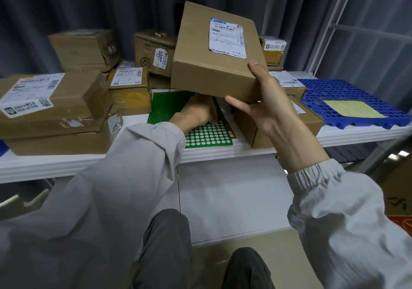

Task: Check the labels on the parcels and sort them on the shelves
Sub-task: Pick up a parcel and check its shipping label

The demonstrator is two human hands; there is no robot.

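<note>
My right hand (270, 108) grips a flat brown cardboard parcel (207, 65) by its lower right corner and holds it tilted above the white shelf (66, 161). A white shipping label (226, 38) faces me on the parcel's top. Under the parcel, my left hand (196, 112) rests on a green sticker sheet (207, 134) covered with white dots, its fingers curled on the sheet's upper part. Whether it pinches a sticker is hidden by the parcel.
Several labelled cardboard parcels crowd the shelf: a stack at the left (53, 110), smaller ones behind (131, 88), one marked J001 (153, 52), one beside my right wrist (310, 119). A blue perforated tray (347, 96) with a yellow sheet lies at the right. Grey curtains hang behind.
</note>
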